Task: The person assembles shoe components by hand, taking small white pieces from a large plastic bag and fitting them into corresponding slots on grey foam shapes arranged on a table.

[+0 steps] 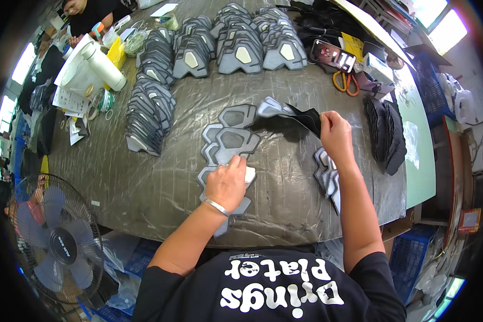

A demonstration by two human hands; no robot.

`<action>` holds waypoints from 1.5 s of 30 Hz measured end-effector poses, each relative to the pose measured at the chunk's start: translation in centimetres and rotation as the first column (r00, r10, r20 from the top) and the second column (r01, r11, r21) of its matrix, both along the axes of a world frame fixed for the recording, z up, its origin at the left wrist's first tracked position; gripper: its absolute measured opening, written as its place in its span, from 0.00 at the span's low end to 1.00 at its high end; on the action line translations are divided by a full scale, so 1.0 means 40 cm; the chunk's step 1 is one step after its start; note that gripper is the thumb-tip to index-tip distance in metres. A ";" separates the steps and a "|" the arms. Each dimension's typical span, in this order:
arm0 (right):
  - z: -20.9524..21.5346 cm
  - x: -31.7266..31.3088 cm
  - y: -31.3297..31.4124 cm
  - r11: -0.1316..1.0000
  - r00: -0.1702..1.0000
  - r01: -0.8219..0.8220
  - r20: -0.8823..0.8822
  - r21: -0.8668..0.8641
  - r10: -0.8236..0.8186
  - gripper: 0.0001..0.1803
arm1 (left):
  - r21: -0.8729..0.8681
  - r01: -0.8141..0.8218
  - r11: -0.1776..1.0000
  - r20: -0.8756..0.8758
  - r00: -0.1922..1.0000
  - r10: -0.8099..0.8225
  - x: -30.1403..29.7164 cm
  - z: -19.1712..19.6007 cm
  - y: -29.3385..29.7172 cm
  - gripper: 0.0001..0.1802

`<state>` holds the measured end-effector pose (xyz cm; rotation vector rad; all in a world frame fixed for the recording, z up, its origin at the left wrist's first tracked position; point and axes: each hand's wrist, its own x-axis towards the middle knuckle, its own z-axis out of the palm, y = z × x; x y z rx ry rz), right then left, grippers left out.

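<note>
My left hand [228,182] lies palm down on the nearest grey frame piece [220,177], fingers bent over a small white pad [249,174]; it seems to pin the piece flat so it cannot slide on the wrinkled plastic cover [145,177]. My right hand [334,131] is clenched on the edge of a black sheet [306,119], pinching it between thumb and fingers and lifting it off the table, one end trailing toward a grey piece [271,107]. Three more frames [231,134] lie in a short overlapping row just beyond my left hand, likely laid out to be taken one by one. A small stack of frames [327,174] sits by my right wrist.

Further off, finished pieces [241,45] stand in shingled rows. A white roll [104,64] lies at far left beside a yellow packet [116,53] and printed white sheets [70,99]. At far right sit orange-handled scissors [346,83], a yellow card [352,45] and a white box [378,67].
</note>
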<state>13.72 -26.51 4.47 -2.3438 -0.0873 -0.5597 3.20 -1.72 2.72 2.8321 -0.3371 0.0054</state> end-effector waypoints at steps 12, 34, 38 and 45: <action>-0.060 -0.084 0.091 0.903 0.897 -0.421 -0.184 -0.083 0.401 0.06 | -0.157 0.192 0.969 0.140 0.975 -0.170 0.028 0.039 -0.074 0.29; -0.012 -0.365 0.011 0.763 0.882 -0.435 -0.052 -0.478 0.469 0.14 | -0.667 0.065 0.742 -0.163 0.960 -0.230 0.111 -0.035 -0.032 0.23; -0.058 -0.405 0.051 0.724 0.839 -0.533 -0.165 -0.438 0.518 0.15 | -0.741 0.046 0.670 -0.158 0.958 -0.240 0.121 -0.053 -0.025 0.20; -0.038 -0.401 0.091 0.844 0.839 -0.527 -0.222 -0.098 0.497 0.13 | -0.771 -0.612 -0.174 -0.566 0.785 -0.253 0.083 -0.007 -0.023 0.16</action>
